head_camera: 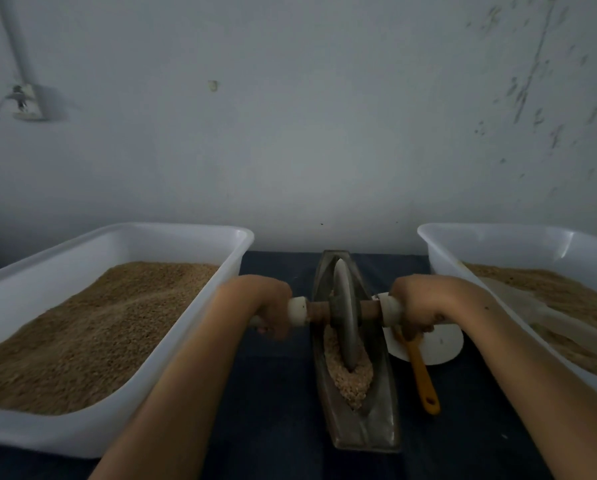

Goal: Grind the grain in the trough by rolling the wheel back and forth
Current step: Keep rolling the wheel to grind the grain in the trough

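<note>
— Starting at the left of the frame, what's there before we get to the tool?

— A white tub heaped with brown grain, sitting on the dark tabletop. Just right of it, the left hand is clenched round the left end of the handle, next to the pale collar there.

— And the tool itself?

— Centre of the frame: a long, narrow trough running away from the person, with the wheel standing upright on its edge in the groove. Crushed grain is piled in the near half, touching the wheel's lower rim.

— How would you expect it to handle?

— Both look like stone or metal, so I'd judge the wheel heavy and rigid; its weight should do the crushing. The thin rim could tip sideways, so it wants holding at both ends of the handle, evenly, hands close to the collars. The grain is loose and could spill over the low sides if pushed hard.

— The right side?

— The right hand grips the other end of the handle. Below it lie a yellow brush and a white dish, then a second tub with grain at the right edge.
</note>
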